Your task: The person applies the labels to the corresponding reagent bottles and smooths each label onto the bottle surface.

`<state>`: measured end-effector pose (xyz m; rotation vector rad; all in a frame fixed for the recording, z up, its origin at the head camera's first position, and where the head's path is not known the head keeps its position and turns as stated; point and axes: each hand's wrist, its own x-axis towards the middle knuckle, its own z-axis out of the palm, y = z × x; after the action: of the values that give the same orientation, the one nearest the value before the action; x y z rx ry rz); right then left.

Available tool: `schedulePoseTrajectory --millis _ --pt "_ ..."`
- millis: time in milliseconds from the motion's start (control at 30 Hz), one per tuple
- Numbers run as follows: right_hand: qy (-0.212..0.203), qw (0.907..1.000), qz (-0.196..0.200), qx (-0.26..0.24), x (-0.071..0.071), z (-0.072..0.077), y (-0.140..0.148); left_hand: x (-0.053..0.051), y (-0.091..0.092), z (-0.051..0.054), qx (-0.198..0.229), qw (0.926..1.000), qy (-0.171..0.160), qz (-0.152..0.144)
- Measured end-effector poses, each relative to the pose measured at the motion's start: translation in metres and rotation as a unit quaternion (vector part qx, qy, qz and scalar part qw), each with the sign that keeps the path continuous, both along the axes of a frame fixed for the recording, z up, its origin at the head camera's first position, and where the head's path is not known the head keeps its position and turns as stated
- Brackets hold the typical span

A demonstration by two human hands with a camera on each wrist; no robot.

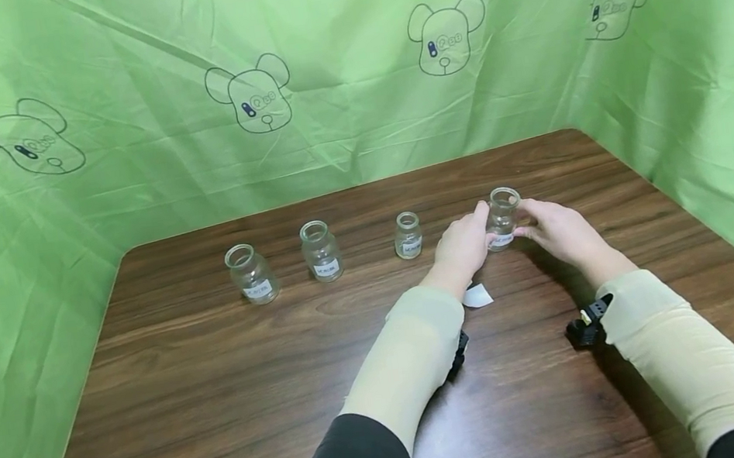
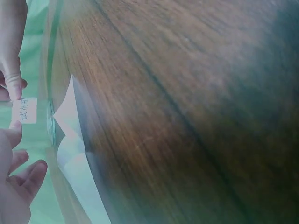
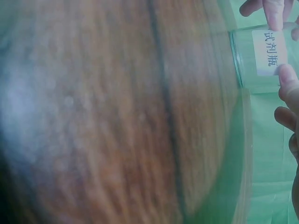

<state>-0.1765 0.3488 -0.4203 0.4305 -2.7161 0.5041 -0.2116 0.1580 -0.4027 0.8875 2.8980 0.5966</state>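
A clear glass reagent bottle [image 1: 502, 219] with a white label stands upright at the right of the wooden table, between both hands. My left hand [image 1: 460, 249] grips it from the left and my right hand [image 1: 560, 235] from the right. In the right wrist view, the thumb tips press the edges of the label [image 3: 269, 51], which bears handwritten characters. The left wrist view shows the same label [image 2: 26, 111] between two thumbs. A piece of white paper [image 1: 478, 296] lies just in front of the left hand, partly hidden by the wrist; one edge curls up.
Three more labelled glass bottles stand to the left: a small one [image 1: 408, 237] and two larger ones, one nearer the middle [image 1: 322, 252] and one farther left [image 1: 252, 276]. Green cloth [image 1: 352, 121] with printed bear heads hangs behind and beside the brown table [image 1: 223, 406].
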Motion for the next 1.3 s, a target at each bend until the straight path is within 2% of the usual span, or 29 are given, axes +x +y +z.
schedulePoseTrajectory --millis 167,333,600,800,1000,1167,1300 --pt "-0.010 0.9999 0.000 0.003 0.003 0.000 0.001 0.002 0.000 0.000 -0.001 0.9999 -0.011 0.001" --pt "-0.040 0.9992 -0.006 -0.009 0.006 -0.002 -0.002 0.001 0.000 -0.002 0.008 0.9999 -0.012 -0.006" --pt "-0.015 0.9994 -0.017 -0.026 -0.001 -0.010 -0.011 -0.002 -0.001 -0.007 0.011 0.9998 -0.014 -0.006" --pt "-0.036 0.9981 -0.041 -0.029 0.000 -0.007 -0.013 0.000 0.000 -0.005 0.011 0.9998 -0.012 -0.007" --pt "-0.038 0.9987 -0.032 -0.010 0.001 -0.004 -0.012 0.000 0.000 -0.007 0.011 0.9997 -0.016 -0.015" --pt "-0.039 0.9988 -0.029 -0.006 0.002 0.000 -0.012 0.001 0.003 -0.008 0.007 0.9998 0.012 -0.014" --pt "-0.057 0.9980 -0.027 -0.007 0.003 0.001 -0.012 0.004 0.006 -0.014 -0.025 0.9988 0.043 0.002"
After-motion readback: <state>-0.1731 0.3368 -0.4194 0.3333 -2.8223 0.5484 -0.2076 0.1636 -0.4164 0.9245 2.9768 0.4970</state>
